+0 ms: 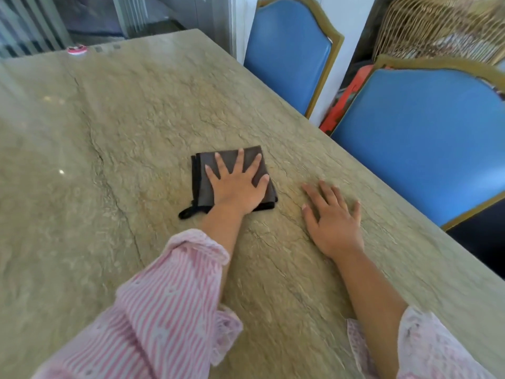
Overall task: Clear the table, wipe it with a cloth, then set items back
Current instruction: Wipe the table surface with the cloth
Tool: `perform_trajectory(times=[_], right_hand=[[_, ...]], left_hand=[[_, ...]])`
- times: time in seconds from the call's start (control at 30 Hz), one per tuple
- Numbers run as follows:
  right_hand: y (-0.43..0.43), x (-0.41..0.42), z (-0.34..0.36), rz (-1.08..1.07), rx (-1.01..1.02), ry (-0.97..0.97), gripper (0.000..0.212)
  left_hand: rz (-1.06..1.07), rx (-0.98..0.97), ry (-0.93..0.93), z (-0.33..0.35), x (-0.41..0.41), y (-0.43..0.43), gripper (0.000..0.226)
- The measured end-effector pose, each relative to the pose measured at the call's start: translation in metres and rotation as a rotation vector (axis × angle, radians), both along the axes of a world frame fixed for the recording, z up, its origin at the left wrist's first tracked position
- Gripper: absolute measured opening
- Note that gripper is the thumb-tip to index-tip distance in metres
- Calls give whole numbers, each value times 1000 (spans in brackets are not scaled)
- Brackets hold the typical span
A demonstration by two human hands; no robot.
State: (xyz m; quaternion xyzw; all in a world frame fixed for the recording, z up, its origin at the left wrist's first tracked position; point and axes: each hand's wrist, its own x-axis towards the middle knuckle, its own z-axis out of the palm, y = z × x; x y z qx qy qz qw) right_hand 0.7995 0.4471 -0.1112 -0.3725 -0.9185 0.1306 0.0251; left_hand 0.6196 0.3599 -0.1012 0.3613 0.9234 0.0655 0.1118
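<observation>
A folded dark brown cloth (254, 154) with a black loop at its near corner lies on the green-grey stone table (123, 127), a little right of the middle. My left hand (237, 184) presses flat on top of the cloth, palm down and fingers spread, covering much of it. My right hand (332, 220) rests flat on the bare table to the right of the cloth, fingers apart, holding nothing and not touching the cloth. Both forearms come from pink striped sleeves at the bottom.
A small pink and white round object (77, 49) sits at the table's far edge. Two blue upholstered chairs (287, 56) (426, 138) stand along the right side. Behind them are a wicker basket (437, 28) and an orange item (352, 97).
</observation>
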Motion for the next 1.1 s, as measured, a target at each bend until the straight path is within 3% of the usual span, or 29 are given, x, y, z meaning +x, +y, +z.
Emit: perform_trajectory(times=[0.07,0.2,0.33,0.53,0.73,0.93,1.1], right_hand=[[0,1,1,1,-5,-11,50],[-2,0,2,-4,3,-20,50],[-2,-2,2,0,1,-17,50],[-1,2,3,-5,-4,-14,49],[-5,0,4,-5,-2,-28,50],[-1,-1,1,0,1,-27,50],[1,-1,1,0,-17,-17,50]], left_hand=[[-31,-5,15,-2,14,-16,62],[98,38,84,-10,2,-69,64],[201,-4,21,-5,-37,-38,64],[-72,1,28,-4,11,-19,65],[28,15,107,-7,-32,-79,62],[230,-32,32,-2,-95,-6,64],[-61,-9,16,0,-28,56,59]])
